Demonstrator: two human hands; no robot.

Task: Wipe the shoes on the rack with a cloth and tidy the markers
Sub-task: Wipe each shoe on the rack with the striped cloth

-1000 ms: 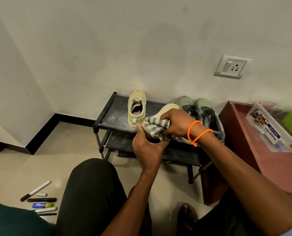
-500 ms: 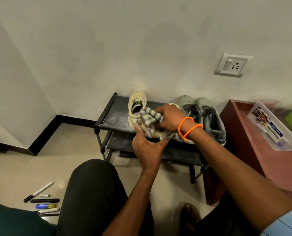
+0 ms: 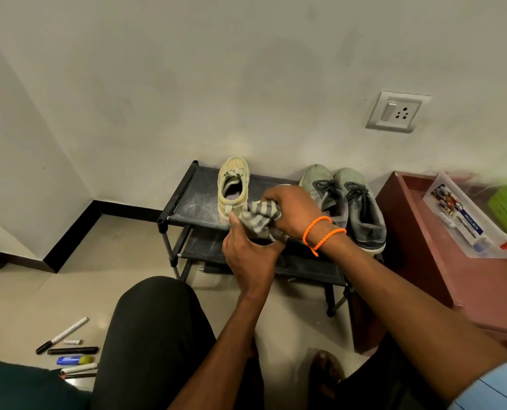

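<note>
Far to the left of my fingers, and lower, the markers (image 3: 68, 349) lay loose on the floor (image 3: 18, 303). On the top shelf of the black rack (image 3: 197, 199) a beige shoe (image 3: 233, 189) stood just left of my hands. My left hand (image 3: 247, 255) had its fingers curled around the near end of a second shoe, mostly hidden, with the thumb up against the striped cloth (image 3: 259, 218). My right hand (image 3: 290, 208), with orange bands at the wrist, gripped this cloth from above and pressed it onto that shoe. Just right of my fingers, a grey pair of shoes (image 3: 349, 202) stood on the same shelf.
</note>
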